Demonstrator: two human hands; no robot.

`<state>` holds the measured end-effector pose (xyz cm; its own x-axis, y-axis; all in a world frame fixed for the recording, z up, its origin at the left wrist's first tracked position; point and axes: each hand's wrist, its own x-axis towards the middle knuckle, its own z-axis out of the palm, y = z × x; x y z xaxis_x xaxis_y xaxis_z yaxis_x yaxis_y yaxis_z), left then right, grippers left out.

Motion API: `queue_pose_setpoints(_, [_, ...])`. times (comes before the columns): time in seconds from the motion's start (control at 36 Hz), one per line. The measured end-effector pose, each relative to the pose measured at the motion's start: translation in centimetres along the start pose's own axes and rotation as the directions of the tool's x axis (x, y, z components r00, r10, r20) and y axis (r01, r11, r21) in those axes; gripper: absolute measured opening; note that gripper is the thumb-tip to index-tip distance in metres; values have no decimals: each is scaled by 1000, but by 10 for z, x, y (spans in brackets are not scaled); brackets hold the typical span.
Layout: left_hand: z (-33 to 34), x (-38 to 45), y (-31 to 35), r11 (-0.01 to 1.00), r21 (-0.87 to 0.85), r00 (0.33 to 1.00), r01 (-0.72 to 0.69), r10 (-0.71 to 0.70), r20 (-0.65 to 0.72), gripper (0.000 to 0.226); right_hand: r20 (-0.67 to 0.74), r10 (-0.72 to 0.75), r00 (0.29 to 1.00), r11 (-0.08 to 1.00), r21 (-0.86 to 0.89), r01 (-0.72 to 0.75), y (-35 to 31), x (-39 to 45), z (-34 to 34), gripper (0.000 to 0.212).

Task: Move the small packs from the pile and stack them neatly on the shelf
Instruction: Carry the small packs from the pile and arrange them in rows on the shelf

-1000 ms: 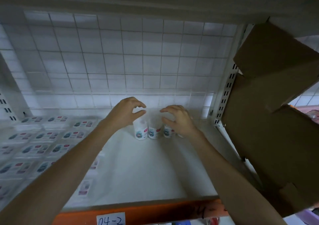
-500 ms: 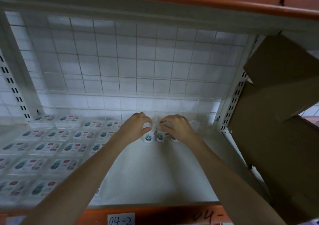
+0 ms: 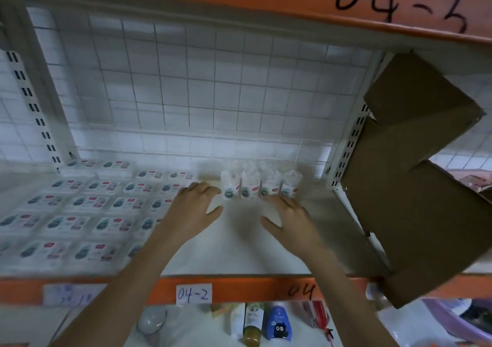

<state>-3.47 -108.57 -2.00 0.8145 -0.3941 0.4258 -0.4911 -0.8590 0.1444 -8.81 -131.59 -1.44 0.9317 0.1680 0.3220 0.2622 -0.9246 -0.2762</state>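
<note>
Several small white packs (image 3: 250,187) stand upright in a row at the back of the white shelf (image 3: 239,250), against the wire grid. My left hand (image 3: 194,208) lies just left of and in front of the row, fingers spread and holding nothing. My right hand (image 3: 290,216) hovers in front of the row's right half, fingers relaxed and empty. Many more packs (image 3: 80,208) lie flat in neat rows on the left part of the shelf.
A brown cardboard box (image 3: 420,181) with open flaps hangs at the right past the shelf upright (image 3: 348,144). The orange front beam (image 3: 261,290) carries a label "04-2". Bottles (image 3: 277,325) stand on the lower shelf. An orange beam marked "04-3" runs overhead.
Both hands have let go of the upright packs and drawn back toward me, opening. The row stays standing at the back. The camera has tilted up and pulled back.
</note>
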Motion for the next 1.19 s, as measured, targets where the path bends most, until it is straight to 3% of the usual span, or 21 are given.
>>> queue_pose_setpoints(0.17, [-22,-77,30,993,121,999,-1,6,-49,47,-46,-147,988,989,-9,147,-47,-55,5,55])
queue_pose_setpoints(0.28, [-36,-141,50,984,120,987,135,-122,-109,42,-77,-280,957,959,27,282,-78,-98,8,42])
queue_pose_setpoints(0.42, [-55,-231,62,931,152,943,331,-322,-77,41,39,-429,903,896,141,420,-115,-142,24,40])
queue_pose_setpoints(0.56, [-82,-321,60,819,236,845,523,-534,-20,43,157,-530,833,839,235,490,-169,-174,47,47])
queue_pose_setpoints(0.72, [-125,-405,49,663,227,692,714,-717,-83,44,313,-679,664,731,371,573,-241,-194,68,59])
queue_pose_setpoints(0.81, [-143,-432,33,593,262,635,761,-764,-114,45,321,-720,615,691,401,601,-274,-193,78,58])
queue_pose_setpoints(0.94, [-161,-469,-10,522,173,543,835,-832,-115,54,336,-748,572,663,423,618,-334,-177,100,43])
queue_pose_setpoints(1.08, [-183,-491,-73,530,185,555,827,-823,-121,46,353,-763,542,647,411,642,-397,-156,126,52])
queue_pose_setpoints(1.19, [-208,-503,-134,566,169,587,807,-799,-130,43,335,-749,572,663,401,633,-452,-132,149,43])
